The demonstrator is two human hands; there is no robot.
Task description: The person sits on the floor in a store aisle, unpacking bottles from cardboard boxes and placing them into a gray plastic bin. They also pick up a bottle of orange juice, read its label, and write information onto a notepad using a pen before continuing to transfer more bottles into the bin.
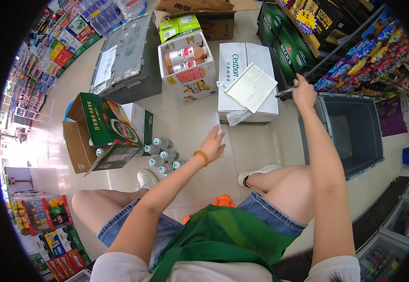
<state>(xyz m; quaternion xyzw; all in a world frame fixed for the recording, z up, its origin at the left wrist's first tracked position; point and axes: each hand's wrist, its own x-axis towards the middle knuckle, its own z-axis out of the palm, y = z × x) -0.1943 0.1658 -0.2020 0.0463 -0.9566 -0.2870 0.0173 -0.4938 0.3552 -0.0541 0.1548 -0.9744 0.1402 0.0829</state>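
My left hand (213, 145) hovers over the floor tiles with its fingers apart and nothing in it. In my right hand (304, 92) is a dark pen (284, 93), held just off the right side of a white carton (229, 97). An open notepad (252, 87) with handwriting lies slanted on that carton. Crumpled clear plastic (240, 117) hangs at the carton's near edge. Left of my left hand, several small water bottles (169, 155) stand grouped on the floor. An opened green cardboard box (102, 120) beside them lies tipped, with bottle caps showing inside.
A white box of orange drink bottles (185, 58) stands ahead, beside a lidded grey crate (126, 56). At right is an open grey crate (352, 130), below hanging snack packs (366, 56) and green beer cartons (289, 49). Shelves of packaged goods (63, 46) line the left.
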